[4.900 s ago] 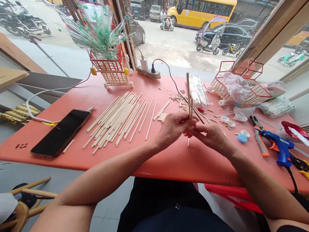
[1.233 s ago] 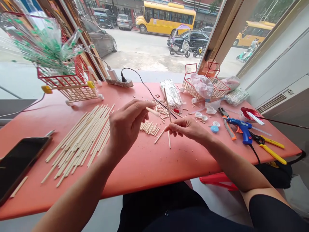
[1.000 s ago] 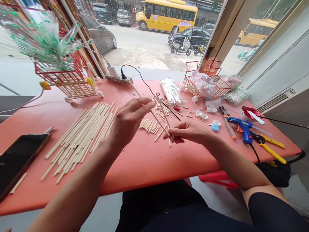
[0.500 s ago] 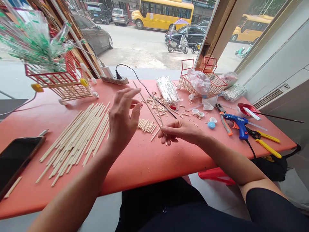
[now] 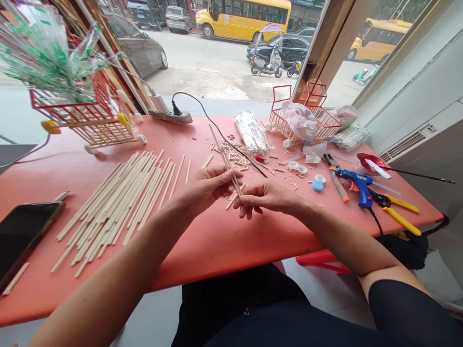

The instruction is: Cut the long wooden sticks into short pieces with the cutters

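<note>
Two thin wooden sticks (image 5: 224,155), one longer than the other, are held tilted above the table. My right hand (image 5: 265,198) pinches their lower ends between thumb and fingers. My left hand (image 5: 213,185) grips the same sticks a little higher up, its thumb lying across them. To the left of my left hand lies a spread of long wooden sticks (image 5: 112,207). Beyond the hands are short cut pieces (image 5: 237,154) of stick and shavings. The row of short sticks just behind my left hand is mostly hidden by it.
A blue glue gun (image 5: 352,180), yellow-handled pliers (image 5: 398,217) and orange-handled pliers (image 5: 338,183) lie right. Bottle caps (image 5: 317,186) are nearby. Small stick-built carts stand left (image 5: 87,115) and right (image 5: 307,120). A phone (image 5: 25,236) lies left. A black cable (image 5: 208,111) crosses the back.
My left hand has come down and right from its raised, open pose and closed on the sticks. The sticks now lie closer together. My right hand has hardly moved.
</note>
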Motion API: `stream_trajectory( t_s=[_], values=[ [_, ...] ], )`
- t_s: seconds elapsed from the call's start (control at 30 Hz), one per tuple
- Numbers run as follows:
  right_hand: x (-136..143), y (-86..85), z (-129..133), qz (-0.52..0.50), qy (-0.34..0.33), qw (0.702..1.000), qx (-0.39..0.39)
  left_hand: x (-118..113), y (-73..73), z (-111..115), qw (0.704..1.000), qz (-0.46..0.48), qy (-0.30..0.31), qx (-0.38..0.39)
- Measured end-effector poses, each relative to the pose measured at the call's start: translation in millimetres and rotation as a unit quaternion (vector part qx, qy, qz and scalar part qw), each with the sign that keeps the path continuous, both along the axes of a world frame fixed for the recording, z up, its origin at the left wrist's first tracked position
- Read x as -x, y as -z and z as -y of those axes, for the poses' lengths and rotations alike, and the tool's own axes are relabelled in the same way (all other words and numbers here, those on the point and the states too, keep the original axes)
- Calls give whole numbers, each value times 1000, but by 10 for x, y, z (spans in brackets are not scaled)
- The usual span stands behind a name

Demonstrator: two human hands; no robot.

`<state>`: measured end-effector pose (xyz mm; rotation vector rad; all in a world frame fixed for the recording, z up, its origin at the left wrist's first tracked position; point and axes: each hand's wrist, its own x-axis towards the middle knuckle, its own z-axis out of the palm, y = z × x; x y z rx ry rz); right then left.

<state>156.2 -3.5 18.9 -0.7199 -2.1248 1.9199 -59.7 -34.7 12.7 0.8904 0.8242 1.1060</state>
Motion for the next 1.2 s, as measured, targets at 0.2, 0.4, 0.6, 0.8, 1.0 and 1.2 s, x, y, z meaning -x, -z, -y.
stream_trajectory(
  t_s=[0.2, 0.4, 0.6, 0.8, 1.0, 1.2],
  values=[
    [9, 30, 49, 2, 34, 971, -236, 65, -6, -43, 1000, 0, -22, 19],
    [6, 135, 53, 5, 46, 965, -258, 78, -5, -40, 1000, -15, -3, 7],
    [26, 63, 72, 8, 41, 988, -151, 74, 34, -42, 1000, -17, 0, -12],
    [28, 18, 49, 20, 31, 999, -35, 27, 25, -20, 999, -28, -12, -19],
    [21, 23, 42, 25, 42, 999, 9, -29, 9, 5, 998, -44, -24, -33],
    [40, 75, 40, 26, 46, 998, 22, -37, -19, 18, 995, -44, -71, -45]
  ],
)
